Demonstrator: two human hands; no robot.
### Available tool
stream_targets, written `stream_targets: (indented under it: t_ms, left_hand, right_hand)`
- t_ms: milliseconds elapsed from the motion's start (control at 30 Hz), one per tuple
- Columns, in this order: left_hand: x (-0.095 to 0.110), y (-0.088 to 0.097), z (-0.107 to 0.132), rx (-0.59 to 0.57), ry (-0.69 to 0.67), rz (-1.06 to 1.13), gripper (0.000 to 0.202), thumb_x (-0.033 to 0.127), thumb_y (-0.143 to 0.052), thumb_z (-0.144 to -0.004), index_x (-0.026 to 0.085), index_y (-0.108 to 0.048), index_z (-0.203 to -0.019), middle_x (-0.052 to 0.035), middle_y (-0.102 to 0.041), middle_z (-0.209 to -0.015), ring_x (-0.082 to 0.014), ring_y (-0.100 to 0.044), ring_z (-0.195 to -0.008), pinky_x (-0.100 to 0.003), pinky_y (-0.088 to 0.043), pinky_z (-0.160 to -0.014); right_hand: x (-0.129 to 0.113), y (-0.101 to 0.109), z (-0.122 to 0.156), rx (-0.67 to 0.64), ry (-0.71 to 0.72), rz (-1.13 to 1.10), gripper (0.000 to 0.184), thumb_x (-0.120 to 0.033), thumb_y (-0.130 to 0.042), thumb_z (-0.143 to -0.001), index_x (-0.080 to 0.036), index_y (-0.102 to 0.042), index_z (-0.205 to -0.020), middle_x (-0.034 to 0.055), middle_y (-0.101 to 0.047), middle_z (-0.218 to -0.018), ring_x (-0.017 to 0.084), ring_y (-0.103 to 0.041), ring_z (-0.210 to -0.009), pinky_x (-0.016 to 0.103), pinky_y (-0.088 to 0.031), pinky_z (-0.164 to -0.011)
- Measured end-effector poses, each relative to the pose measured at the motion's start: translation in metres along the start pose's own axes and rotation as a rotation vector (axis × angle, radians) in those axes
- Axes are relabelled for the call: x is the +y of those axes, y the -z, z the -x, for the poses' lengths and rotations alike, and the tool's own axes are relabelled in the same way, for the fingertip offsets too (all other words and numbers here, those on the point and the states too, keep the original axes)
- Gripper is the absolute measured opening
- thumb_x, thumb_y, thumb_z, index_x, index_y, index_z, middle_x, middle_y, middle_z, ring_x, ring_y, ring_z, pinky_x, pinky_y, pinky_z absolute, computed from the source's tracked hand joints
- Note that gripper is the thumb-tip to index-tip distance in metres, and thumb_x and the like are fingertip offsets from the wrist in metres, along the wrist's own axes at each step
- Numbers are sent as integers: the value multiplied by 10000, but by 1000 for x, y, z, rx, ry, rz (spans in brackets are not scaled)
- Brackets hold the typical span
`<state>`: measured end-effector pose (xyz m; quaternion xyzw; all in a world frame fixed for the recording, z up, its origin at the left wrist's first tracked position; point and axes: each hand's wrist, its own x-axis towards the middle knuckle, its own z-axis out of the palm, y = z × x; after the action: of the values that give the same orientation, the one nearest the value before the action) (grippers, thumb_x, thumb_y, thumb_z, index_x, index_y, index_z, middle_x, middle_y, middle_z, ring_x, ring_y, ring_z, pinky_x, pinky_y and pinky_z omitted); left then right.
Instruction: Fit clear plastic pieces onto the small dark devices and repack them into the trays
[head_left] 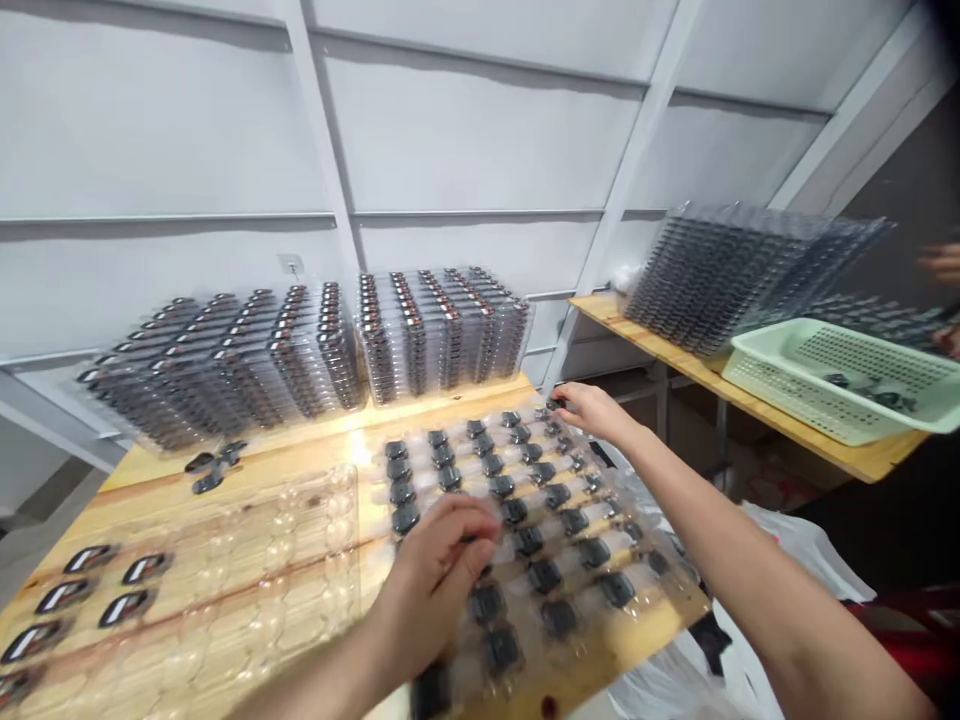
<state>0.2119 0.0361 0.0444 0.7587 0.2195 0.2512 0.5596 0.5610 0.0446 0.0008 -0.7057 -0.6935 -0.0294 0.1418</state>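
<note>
My left hand is over the near-left part of a clear plastic blister tray. Its thumb and fingers are curled together, with a dark bit just showing between them that I cannot make out. At the tray's far right corner, my right hand pinches a small black plastic part. Rows of similar black parts fill the tray's pockets, slightly blurred. Left of it lies a second clear tray, holding several black parts with a pale edge at its left side.
Two stacks of filled trays, a left stack and a right stack, stand along the wall. Loose black parts lie before them. A side shelf bears more stacked trays and a green basket. Another person's hand shows far right.
</note>
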Motion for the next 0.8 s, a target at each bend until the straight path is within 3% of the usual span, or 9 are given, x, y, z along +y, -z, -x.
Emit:
stream_targets:
  t_ms: [133, 300, 400, 567, 800]
  left_hand:
    - [-5, -12, -63, -142, -189, -236, 155, 207, -448, -828, 174, -577, -908, -83, -532, -965, -174, -506, -883, -290, -425, -791]
    - [-29, -35, -129, -232, -347, -515, 179, 227, -496, -809, 173, -574, -961, -103, -484, -1103, -228, -435, -1035, -373, -364, -919]
    - [-45, -48, -157, -283, -341, -726, 265, 282, -566, -771, 169, -564, -1011, -132, -456, -1161, -291, -370, -1105, -461, -323, -942]
    - [-64, -60, -184, -333, -318, -862, 388, 377, -558, -763, 174, -538, -1093, -160, -385, -1271, -352, -301, -1175, -569, -196, -974]
    - [-74, -66, -192, -294, -313, -834, 398, 436, -513, -772, 184, -550, -1079, -150, -450, -1225, -343, -302, -1189, -565, -93, -1009]
  right_hand:
    - [15, -10, -19, -102, 94, 25, 204, -92, -530, -730, -104, -594, -924, 85, -593, -888, 173, -541, -836, 233, -392, -765]
    - [18, -9, -29, -196, 200, 39, 208, -67, -550, -708, -118, -596, -904, 70, -587, -855, 162, -532, -809, 218, -382, -731]
    - [18, -8, -33, -222, 244, 44, 195, -62, -572, -693, -115, -601, -879, 71, -585, -828, 164, -526, -788, 224, -381, -720]
    - [18, -11, -31, -194, 274, 23, 189, -61, -572, -709, -112, -596, -889, 77, -585, -862, 168, -523, -839, 239, -386, -768]
    - [17, -19, -19, -98, 219, -42, 136, -57, -529, -747, -110, -613, -840, 87, -593, -859, 168, -535, -869, 259, -412, -796]
